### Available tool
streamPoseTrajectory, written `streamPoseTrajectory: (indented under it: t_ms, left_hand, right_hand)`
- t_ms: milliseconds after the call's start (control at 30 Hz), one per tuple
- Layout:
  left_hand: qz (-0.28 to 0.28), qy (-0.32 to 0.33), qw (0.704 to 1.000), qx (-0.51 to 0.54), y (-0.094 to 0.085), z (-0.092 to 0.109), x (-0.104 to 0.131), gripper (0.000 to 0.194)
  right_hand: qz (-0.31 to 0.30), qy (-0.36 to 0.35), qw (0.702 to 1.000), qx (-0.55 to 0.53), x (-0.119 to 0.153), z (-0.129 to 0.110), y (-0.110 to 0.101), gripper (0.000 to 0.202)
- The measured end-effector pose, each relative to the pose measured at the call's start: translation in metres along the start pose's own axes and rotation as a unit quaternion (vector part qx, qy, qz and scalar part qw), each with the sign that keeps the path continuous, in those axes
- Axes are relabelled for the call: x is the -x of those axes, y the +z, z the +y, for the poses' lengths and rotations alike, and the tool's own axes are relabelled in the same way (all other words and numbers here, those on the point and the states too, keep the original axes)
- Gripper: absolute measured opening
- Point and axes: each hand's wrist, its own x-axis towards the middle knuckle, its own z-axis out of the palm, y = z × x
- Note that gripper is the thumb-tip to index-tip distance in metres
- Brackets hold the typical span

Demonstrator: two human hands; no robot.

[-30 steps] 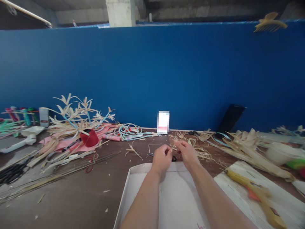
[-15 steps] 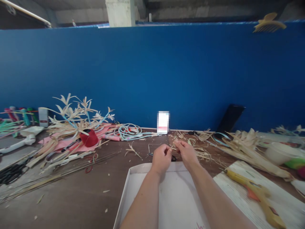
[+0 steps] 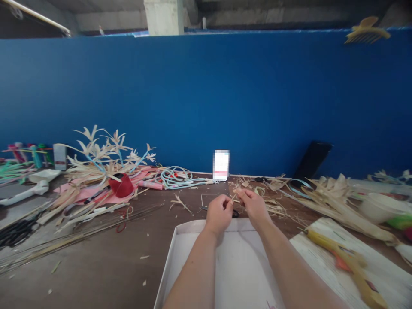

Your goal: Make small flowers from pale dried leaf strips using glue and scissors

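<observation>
My left hand (image 3: 219, 213) is closed in a pinch above the far edge of a white box lid (image 3: 189, 226); whatever lies between its fingertips is too small to make out. Close beside it on the right, my right hand (image 3: 253, 206) is also pinched, its fingertips pointing at the left hand's. A thin pale piece seems to show at the right fingertips, but I cannot tell what it is. Behind and under the hands lies a dark-handled tool (image 3: 236, 213), partly hidden. Dry fibre scraps (image 3: 277, 209) lie right of the right hand.
At right, a yellow glue gun (image 3: 346, 253) rests on printed paper (image 3: 317, 257), near dried husks (image 3: 341, 206) and a white bowl (image 3: 380, 207). At left are husk flowers (image 3: 96, 150), a red ribbon roll (image 3: 121, 185), black scissors (image 3: 19, 231) and thin wires (image 3: 96, 231). A blue partition (image 3: 206, 94) stands behind.
The whole view has shifted very slightly. Both hands hold nearly the same pose, with the fingertips still close together.
</observation>
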Motion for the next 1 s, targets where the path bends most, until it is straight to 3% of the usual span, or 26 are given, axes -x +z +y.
streamPoseTrajectory:
  t_ms: [233,433,600,1000]
  left_hand:
    - [0.030,-0.015,0.999,0.019,-0.0024,0.0052,0.0009,0.017]
    - [0.045,-0.015,0.998,0.037,-0.0023,0.0069,0.0009,0.018]
    - [0.039,-0.011,0.999,0.028,-0.0014,0.0063,0.0005,0.018]
    - [0.017,0.005,1.000,-0.001,-0.0017,0.0074,0.0015,0.018]
  right_hand:
    - [-0.009,0.058,0.982,-0.180,-0.0035,0.0001,0.0026,0.042]
    - [-0.105,0.105,0.958,-0.245,0.0029,-0.0031,0.0035,0.033]
    - [-0.123,0.100,0.951,-0.265,0.0045,-0.0036,0.0035,0.032]
    - [-0.084,0.089,0.965,-0.232,0.0032,-0.0037,0.0040,0.030]
